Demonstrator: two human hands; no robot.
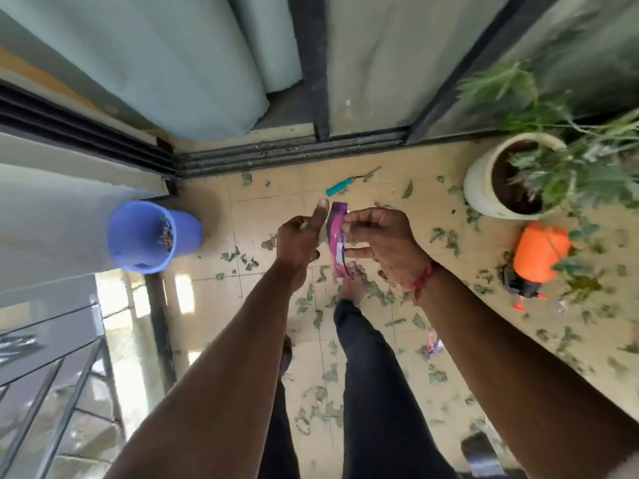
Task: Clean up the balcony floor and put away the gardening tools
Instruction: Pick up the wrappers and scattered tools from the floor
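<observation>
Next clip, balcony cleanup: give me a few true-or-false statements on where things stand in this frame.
1. The left hand and right hand both hold the purple wrapper. True.
2. The blue bucket lies tipped over. False: it stands upright.
3. Leaf scraps litter the floor. True.
4. The teal-handled tool is in the bucket. False: it lies on the floor near the door track.

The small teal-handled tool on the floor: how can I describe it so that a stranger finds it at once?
Find the dark metal sliding-door track across the far edge of the beige tiled floor. Just in front of its middle, left of the white round plant pot, lies the small teal-handled tool. Among dull green leaf scraps, it alone is bright teal and straight.
</observation>
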